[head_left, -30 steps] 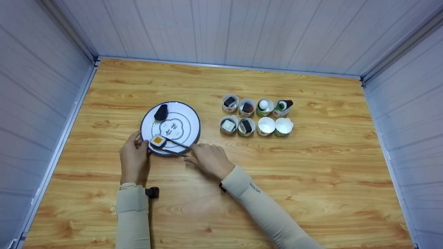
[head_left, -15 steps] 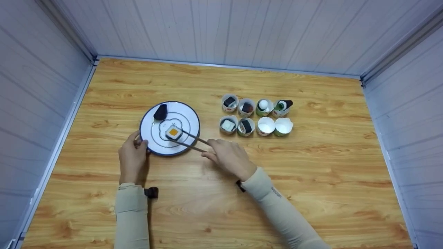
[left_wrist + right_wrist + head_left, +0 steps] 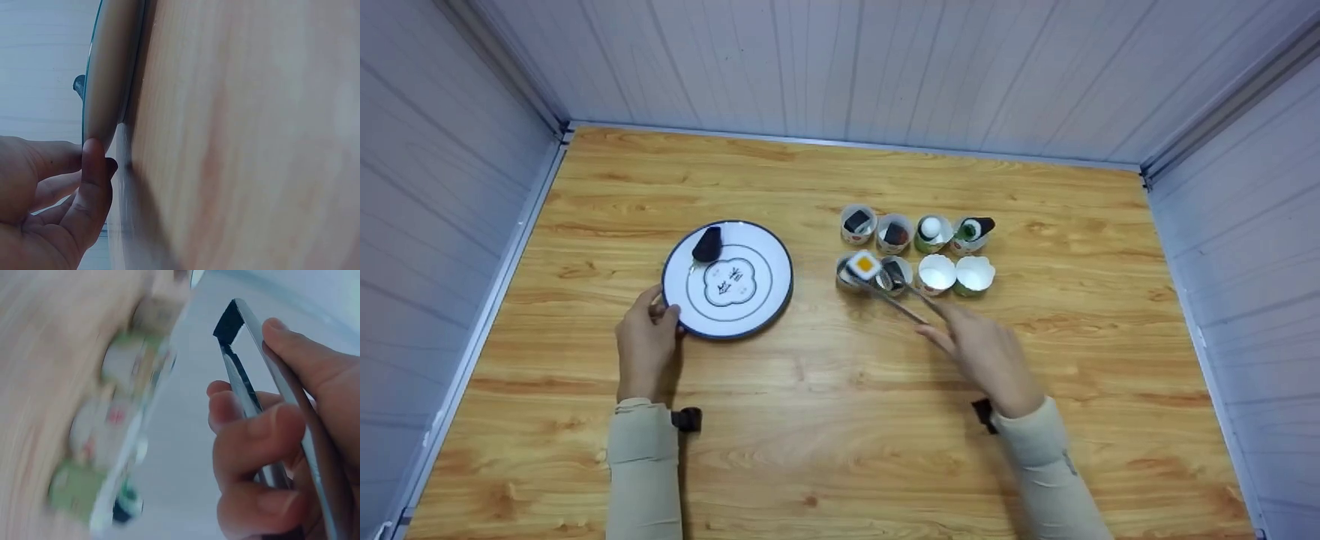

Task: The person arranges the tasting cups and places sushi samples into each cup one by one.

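Note:
My left hand [image 3: 647, 341] pinches the near-left rim of a white, blue-edged plate [image 3: 761, 300]; in the left wrist view the thumb and fingers [image 3: 93, 185] meet at its edge. A dark wedge-shaped piece [image 3: 708, 245] lies on the plate. My right hand [image 3: 988, 360] grips metal tongs [image 3: 281, 379], whose tips hold a sushi piece [image 3: 864, 265] with a white top, orange centre and dark wrap. This sushi piece hangs over the front-left paper cup [image 3: 847, 283], partly hiding it. The right wrist view shows only its dark side [image 3: 228, 324].
Paper cups stand in two rows right of the plate. Two front-row cups, one white inside [image 3: 937, 274] and its neighbour [image 3: 975, 275], show bare interiors. Others hold food pieces, including a white ball [image 3: 931, 227]. Pale panel walls [image 3: 840, 67] enclose the wooden table [image 3: 810, 420].
My right hand has carried the sushi piece in the tongs from the plate's near-left part rightward to above the cups. The left hand stays at the plate's rim.

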A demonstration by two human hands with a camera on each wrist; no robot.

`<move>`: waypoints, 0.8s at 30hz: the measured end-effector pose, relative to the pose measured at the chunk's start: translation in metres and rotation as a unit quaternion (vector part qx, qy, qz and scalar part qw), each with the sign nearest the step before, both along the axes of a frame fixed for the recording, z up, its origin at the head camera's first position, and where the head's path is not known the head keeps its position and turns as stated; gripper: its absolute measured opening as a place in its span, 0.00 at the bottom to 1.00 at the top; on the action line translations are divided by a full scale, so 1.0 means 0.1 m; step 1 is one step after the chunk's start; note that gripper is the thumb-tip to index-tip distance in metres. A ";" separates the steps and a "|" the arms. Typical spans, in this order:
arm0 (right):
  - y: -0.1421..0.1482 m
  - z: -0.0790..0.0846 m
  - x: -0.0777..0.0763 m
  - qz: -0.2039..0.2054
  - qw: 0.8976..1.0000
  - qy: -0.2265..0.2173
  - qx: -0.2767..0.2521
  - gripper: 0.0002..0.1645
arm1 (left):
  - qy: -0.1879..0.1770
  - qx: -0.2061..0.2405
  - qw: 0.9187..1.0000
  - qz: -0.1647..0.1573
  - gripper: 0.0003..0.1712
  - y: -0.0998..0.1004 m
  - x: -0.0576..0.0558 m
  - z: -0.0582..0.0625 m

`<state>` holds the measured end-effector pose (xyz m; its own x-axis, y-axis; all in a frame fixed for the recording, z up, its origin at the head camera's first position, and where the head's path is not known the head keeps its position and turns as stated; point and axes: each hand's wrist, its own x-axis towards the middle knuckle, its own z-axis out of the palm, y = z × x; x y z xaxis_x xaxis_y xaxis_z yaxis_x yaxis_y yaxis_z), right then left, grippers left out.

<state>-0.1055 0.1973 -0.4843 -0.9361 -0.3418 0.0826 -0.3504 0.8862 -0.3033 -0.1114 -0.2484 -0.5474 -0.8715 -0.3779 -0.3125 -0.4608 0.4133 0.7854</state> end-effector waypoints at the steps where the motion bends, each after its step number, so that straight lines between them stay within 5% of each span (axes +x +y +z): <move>1: 0.09 0.00 0.02 -0.011 1.000 0.005 0.005 0.28 | 0.002 -0.005 1.000 -0.001 0.29 0.00 0.00 0.00; 10: 0.63 -0.02 0.09 -0.084 0.996 0.003 0.014 0.32 | -0.005 -0.024 1.000 -0.001 0.29 0.01 -0.01 -0.02; 17: 0.71 -0.09 0.08 -0.101 0.995 0.001 0.025 0.22 | -0.006 -0.018 1.000 -0.001 0.29 0.02 -0.02 -0.02; 24: 0.73 -0.13 0.05 -0.100 0.995 0.006 0.024 0.24 | -0.010 -0.018 1.000 0.002 0.29 0.02 -0.01 0.00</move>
<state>-0.1007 0.2708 -0.4971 -0.9848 -0.1530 0.0817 -0.1692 0.9517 -0.2564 -0.1121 -0.2468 -0.5474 -0.8639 -0.3922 -0.3159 -0.4777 0.4395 0.7607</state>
